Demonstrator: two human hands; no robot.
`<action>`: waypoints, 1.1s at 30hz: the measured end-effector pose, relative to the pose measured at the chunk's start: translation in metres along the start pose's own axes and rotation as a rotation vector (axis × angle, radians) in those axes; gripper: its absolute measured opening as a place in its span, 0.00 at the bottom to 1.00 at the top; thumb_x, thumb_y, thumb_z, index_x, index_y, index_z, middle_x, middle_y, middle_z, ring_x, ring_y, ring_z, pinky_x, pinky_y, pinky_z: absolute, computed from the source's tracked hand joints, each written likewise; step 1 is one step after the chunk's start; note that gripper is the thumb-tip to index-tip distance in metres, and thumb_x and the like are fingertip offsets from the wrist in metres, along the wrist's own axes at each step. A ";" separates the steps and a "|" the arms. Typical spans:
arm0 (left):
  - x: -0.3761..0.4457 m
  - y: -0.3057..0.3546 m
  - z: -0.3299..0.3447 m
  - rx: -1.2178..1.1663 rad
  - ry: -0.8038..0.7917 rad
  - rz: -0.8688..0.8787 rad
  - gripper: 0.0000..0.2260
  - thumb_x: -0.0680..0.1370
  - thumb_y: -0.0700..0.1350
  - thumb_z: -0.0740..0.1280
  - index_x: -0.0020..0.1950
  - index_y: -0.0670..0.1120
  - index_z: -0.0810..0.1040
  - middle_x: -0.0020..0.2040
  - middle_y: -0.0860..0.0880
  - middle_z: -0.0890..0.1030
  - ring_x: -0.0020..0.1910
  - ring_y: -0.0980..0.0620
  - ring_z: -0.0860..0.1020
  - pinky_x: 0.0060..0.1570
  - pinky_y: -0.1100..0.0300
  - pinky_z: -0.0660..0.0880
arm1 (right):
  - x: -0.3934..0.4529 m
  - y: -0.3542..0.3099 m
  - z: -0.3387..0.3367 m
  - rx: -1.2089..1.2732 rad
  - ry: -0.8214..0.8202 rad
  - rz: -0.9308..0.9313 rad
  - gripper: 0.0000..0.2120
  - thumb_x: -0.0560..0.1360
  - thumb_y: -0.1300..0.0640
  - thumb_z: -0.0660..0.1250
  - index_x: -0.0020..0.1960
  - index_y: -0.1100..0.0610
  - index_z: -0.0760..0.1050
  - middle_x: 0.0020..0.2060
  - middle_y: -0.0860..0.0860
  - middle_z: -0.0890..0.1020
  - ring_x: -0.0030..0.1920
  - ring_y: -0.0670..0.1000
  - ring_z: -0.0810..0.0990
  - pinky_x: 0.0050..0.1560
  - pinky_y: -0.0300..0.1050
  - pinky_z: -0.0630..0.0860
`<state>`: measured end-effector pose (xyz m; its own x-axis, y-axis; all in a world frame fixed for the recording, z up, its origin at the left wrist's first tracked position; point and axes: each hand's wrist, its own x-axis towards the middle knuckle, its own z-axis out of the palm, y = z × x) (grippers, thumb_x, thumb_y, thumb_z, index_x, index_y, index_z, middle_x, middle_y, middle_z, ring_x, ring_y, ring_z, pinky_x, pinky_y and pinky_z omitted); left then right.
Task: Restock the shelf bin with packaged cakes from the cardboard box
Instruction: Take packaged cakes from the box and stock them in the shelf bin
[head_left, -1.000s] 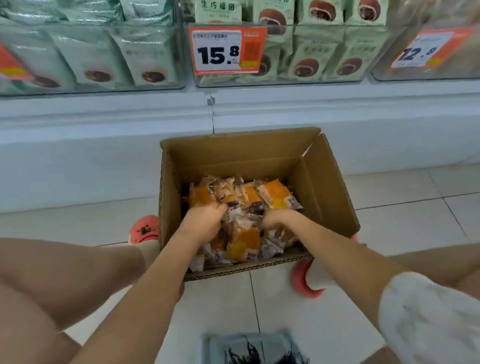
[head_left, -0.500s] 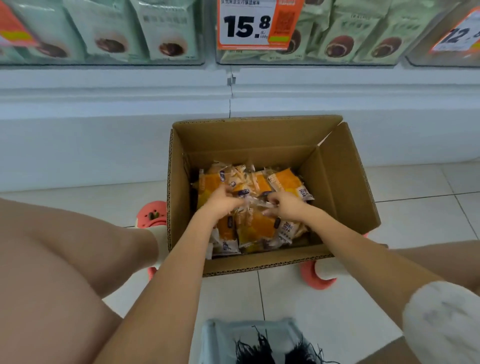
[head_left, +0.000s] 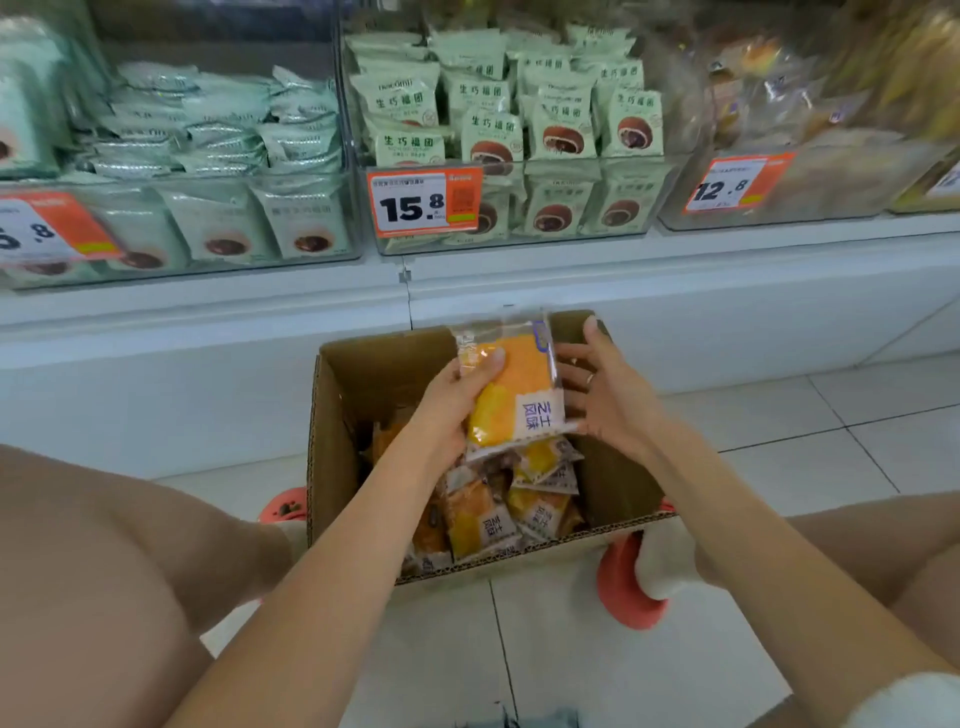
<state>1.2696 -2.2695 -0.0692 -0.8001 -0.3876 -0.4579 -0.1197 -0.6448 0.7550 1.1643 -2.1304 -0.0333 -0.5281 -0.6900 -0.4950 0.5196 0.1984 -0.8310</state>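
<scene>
An open cardboard box (head_left: 353, 415) stands on the floor below the shelf, holding several orange-and-clear packaged cakes (head_left: 483, 519). My left hand (head_left: 449, 400) grips a stack of cake packs (head_left: 511, 387) lifted above the box, thumb across the top pack. My right hand (head_left: 605, 395) rests against the stack's right side with fingers spread. On the shelf at the far right sits a clear bin (head_left: 810, 176) with a 12.8 tag; its contents are blurred but look yellowish.
Clear bins of pale green packets (head_left: 519, 130) fill the shelf, with a 15.8 tag (head_left: 423, 202) on the middle one. A white shelf base (head_left: 208, 338) runs behind the box. My knees and pink slippers (head_left: 628, 587) flank the box on the tiled floor.
Both hands were down among the cakes in the box. Now they have risen above it holding a stack of packs, and the view has tilted up toward the shelf.
</scene>
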 end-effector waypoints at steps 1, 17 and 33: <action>-0.003 0.010 0.007 -0.027 0.008 0.069 0.20 0.75 0.46 0.69 0.66 0.42 0.73 0.57 0.40 0.81 0.51 0.44 0.82 0.45 0.49 0.81 | -0.006 -0.007 0.004 -0.052 -0.053 0.014 0.27 0.70 0.35 0.62 0.61 0.53 0.73 0.54 0.56 0.82 0.53 0.57 0.82 0.46 0.56 0.80; -0.031 0.282 0.213 1.071 0.074 1.091 0.10 0.81 0.38 0.59 0.60 0.41 0.74 0.55 0.46 0.76 0.54 0.49 0.74 0.53 0.59 0.70 | -0.113 -0.304 -0.017 -0.412 0.524 -0.936 0.29 0.67 0.35 0.70 0.64 0.45 0.72 0.66 0.50 0.72 0.60 0.52 0.77 0.52 0.58 0.79; 0.084 0.400 0.339 1.837 -0.251 0.808 0.21 0.83 0.54 0.49 0.71 0.48 0.69 0.74 0.45 0.66 0.70 0.45 0.66 0.67 0.55 0.61 | -0.033 -0.500 -0.011 -1.322 0.829 -1.163 0.21 0.77 0.52 0.65 0.67 0.56 0.66 0.53 0.61 0.79 0.49 0.60 0.78 0.41 0.46 0.69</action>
<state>0.9550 -2.3364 0.3535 -0.9946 -0.0005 0.1035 0.0282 0.9607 0.2760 0.9145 -2.1993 0.3958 -0.5271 -0.4813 0.7004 -0.8048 0.5474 -0.2295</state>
